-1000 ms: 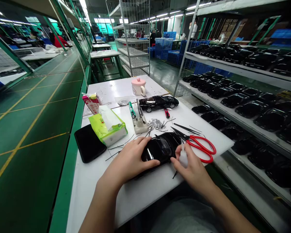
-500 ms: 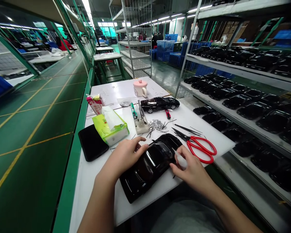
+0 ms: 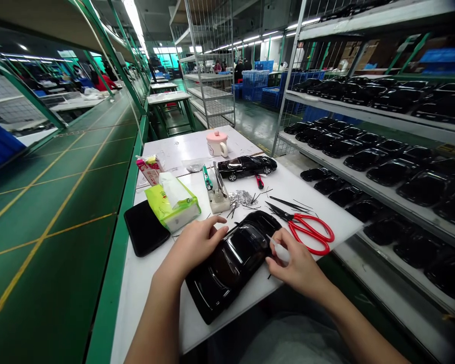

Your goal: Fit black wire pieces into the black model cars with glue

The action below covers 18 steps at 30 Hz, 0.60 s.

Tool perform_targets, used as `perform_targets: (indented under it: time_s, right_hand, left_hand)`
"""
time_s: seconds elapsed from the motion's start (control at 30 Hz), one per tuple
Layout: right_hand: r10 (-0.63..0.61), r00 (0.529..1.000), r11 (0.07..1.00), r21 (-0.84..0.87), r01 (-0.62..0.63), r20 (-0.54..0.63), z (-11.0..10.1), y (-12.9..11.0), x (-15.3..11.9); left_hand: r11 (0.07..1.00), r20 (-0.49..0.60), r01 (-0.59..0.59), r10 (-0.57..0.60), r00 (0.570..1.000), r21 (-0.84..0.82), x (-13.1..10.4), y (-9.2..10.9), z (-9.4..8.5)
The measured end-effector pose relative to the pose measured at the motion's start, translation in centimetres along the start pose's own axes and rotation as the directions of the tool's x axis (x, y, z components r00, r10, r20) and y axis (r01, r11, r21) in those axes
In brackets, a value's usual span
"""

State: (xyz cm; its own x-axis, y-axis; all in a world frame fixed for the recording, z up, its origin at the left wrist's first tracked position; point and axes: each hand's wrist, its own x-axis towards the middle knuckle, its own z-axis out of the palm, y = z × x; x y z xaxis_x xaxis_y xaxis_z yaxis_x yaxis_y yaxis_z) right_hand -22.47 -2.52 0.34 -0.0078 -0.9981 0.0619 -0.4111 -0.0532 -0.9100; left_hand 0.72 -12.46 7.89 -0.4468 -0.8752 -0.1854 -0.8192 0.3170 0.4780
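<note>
A glossy black model car body (image 3: 231, 260) lies at an angle near the table's front edge. My left hand (image 3: 199, 242) rests along its left side, thumb and fingers at the rim of the body. Between the thumb and fingers of my right hand (image 3: 293, 260) is a small white translucent bottle (image 3: 281, 252), its thin tip pointing at the car's right side. Red-handled scissors (image 3: 311, 232) lie right of the car, beside black tweezers (image 3: 288, 202). Beyond the car are a pile of small silvery parts (image 3: 243, 197) and scattered black strips.
Farther back stand a finished black car (image 3: 247, 167), a pink-lidded mug (image 3: 217, 143), a green cutter (image 3: 207, 178) and a red cutter (image 3: 259, 182). Tissues (image 3: 174, 202) and a black tray (image 3: 144, 227) lie left. Shelves of car bodies (image 3: 387, 164) flank the right; a green conveyor (image 3: 60, 202) runs left.
The view has shifted slightly. Both hands keep nearly the same places at the car, and the bottle is still in my right hand, its tip at the car's side.
</note>
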Motion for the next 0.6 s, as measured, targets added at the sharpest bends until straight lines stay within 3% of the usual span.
perform_targets:
  time_s: [0.17, 0.37, 0.6]
  right_hand:
    - [0.003, 1.000, 0.998, 0.064, -0.004, 0.017, -0.2, 0.1, 0.2]
    - [-0.046, 0.996, 0.964, 0.265, 0.024, 0.078, -0.8, 1.3, 0.4]
    - [-0.012, 0.982, 0.871, 0.483, -0.084, 0.191, -1.2, 2.3, 0.4]
  left_hand:
    - [1.000, 0.004, 0.000, 0.000, 1.000, -0.001, -0.1, -0.1, 0.1]
    - [1.000, 0.019, -0.009, 0.009, 1.000, -0.007, 0.0, 0.0, 0.7]
    - [0.998, 0.037, 0.003, -0.001, 0.999, -0.060, 0.4, -0.7, 1.0]
